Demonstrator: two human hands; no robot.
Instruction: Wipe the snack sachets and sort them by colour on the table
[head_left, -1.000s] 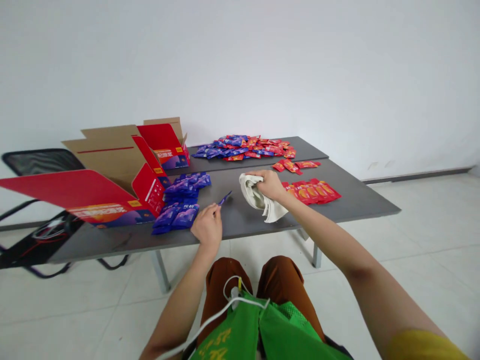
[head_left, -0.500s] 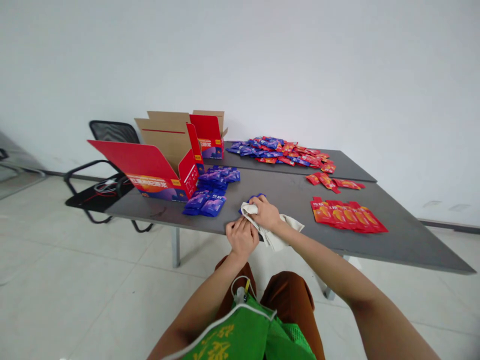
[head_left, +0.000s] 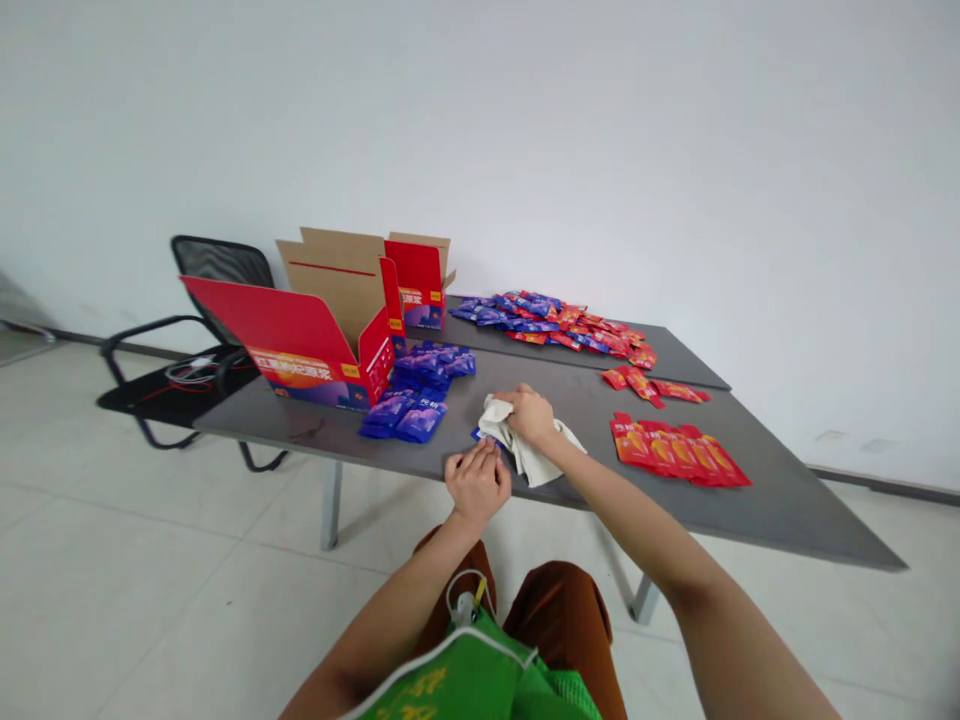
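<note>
My right hand is closed on a bunched white cloth near the table's front edge. Beneath the cloth lies a blue packet, mostly covered, with only small bits of it showing. My left hand is at the table edge just in front of the cloth, fingers curled over the packet's near end. To the left, several blue packets lie in overlapping piles. A row of red packets is fanned out to the right.
An open red carton stands at the table's left, another behind it. A mixed heap of red and blue packets covers part of the back table. A few loose red packets lie nearby. A black chair is beyond the left end.
My right hand and the cloth have shifted over the blue packet, covering more of it. My left hand stays at the table edge. The whole view has moved slightly.
</note>
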